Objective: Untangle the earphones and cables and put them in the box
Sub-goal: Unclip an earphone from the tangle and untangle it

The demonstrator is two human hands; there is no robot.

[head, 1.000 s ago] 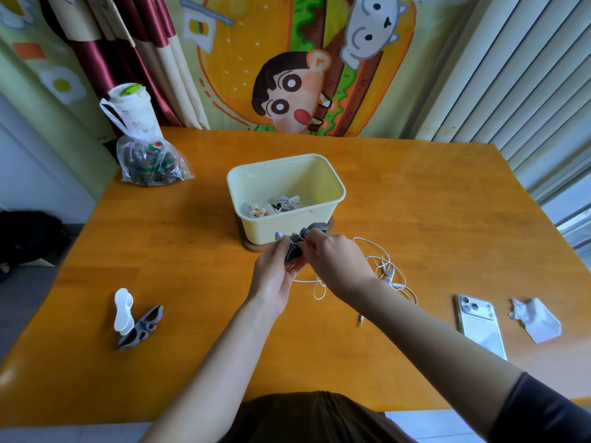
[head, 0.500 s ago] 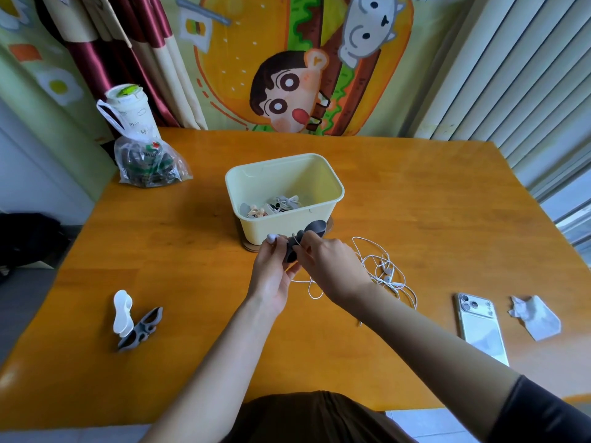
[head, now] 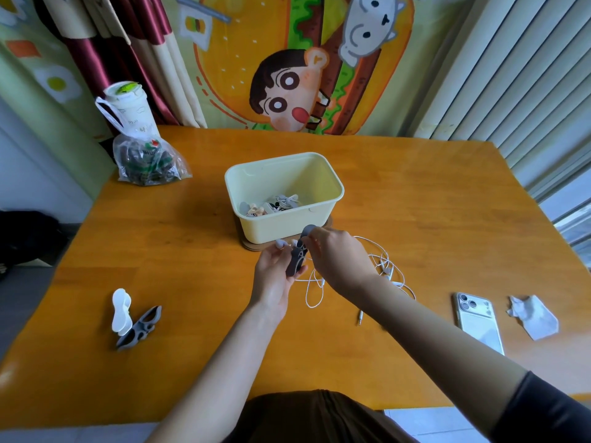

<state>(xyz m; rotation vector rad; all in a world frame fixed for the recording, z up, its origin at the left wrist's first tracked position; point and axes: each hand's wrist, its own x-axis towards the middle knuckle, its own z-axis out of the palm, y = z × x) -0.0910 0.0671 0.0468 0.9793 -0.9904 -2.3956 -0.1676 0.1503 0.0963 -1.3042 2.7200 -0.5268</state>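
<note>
Several wound sets (head: 281, 203) are lying in the box (head: 281, 227) at twelve o'clock; we are pinching a grey winder (head: 295, 262) between left hand (head: 273, 278) and right hand (head: 339, 257), white earphones (head: 387, 266) trailing loose at three o'clock, unfinished.

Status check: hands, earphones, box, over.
Left hand holds grey winder, right hand pinches its top. White earphones trail loose on table. Box open ahead, nothing blocking.

Glossy wooden table (head: 415, 199), smooth plastic box (head: 287, 228)
</note>
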